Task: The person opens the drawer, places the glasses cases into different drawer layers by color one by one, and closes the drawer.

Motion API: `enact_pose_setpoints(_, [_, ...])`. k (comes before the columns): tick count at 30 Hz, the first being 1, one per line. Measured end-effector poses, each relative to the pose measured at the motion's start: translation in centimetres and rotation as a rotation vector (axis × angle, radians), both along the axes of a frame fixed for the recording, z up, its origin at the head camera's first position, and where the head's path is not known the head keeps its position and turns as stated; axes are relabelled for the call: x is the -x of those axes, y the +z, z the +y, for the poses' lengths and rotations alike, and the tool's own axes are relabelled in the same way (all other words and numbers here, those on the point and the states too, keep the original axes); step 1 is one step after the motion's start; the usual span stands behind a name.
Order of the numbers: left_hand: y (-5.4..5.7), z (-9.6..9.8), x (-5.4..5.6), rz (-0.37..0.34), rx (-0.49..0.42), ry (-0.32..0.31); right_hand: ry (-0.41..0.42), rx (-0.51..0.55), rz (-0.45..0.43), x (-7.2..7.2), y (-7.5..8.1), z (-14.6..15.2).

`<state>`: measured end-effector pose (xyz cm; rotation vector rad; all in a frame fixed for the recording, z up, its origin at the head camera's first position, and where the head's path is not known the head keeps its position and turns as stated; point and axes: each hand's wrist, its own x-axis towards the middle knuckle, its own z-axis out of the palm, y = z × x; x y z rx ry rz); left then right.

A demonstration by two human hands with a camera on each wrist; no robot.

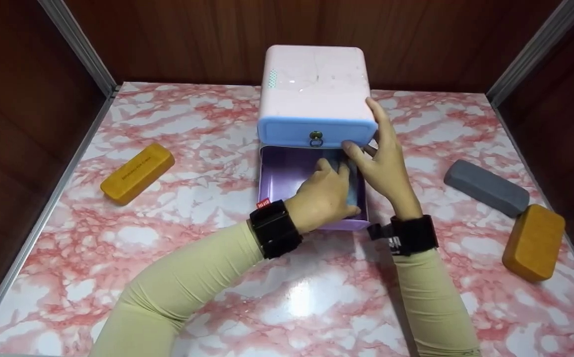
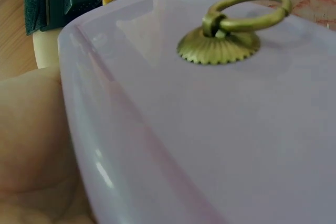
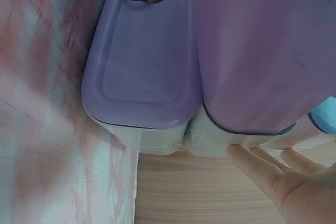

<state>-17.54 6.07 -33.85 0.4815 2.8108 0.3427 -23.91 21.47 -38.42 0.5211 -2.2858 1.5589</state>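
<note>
The left grip [image 1: 320, 197] partly hides a seemingly bluish item [image 1: 352, 192] in the purple drawer [image 1: 284, 171], its shape unclear.

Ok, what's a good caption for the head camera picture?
Left hand inside the open purple drawer, right hand touching the pink-topped box.

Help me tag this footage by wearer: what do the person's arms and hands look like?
Pale yellow, close-fitting sleeves reach nearly to the wrists. The left strap is black with a small red tag; the right strap is black with white print. The left hand and right hand wear no gloves.
</note>
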Motion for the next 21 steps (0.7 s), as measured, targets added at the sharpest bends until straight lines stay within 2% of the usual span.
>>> enact_pose_setpoints(6, [0.1, -0.8, 0.1, 0.017, -0.020, -0.052, -0.005, -0.011, 0.014, 0.0, 0.0, 0.0])
enact_pose_setpoints(12, [0.5, -2.2, 0.0, 0.026, -0.101, -0.107, 0.002, -0.023, 0.015, 0.0, -0.1, 0.0])
enact_pose_setpoints(17, [2.0, -3.7, -0.6, 0.041, -0.215, -0.144, 0.002, -0.033, 0.020, 0.0, -0.1, 0.0])
enact_pose_setpoints(21, [3.7, -5.2, -0.9, 0.124, -0.301, -0.193, 0.001, -0.040, 0.034, 0.1, -0.1, 0.1])
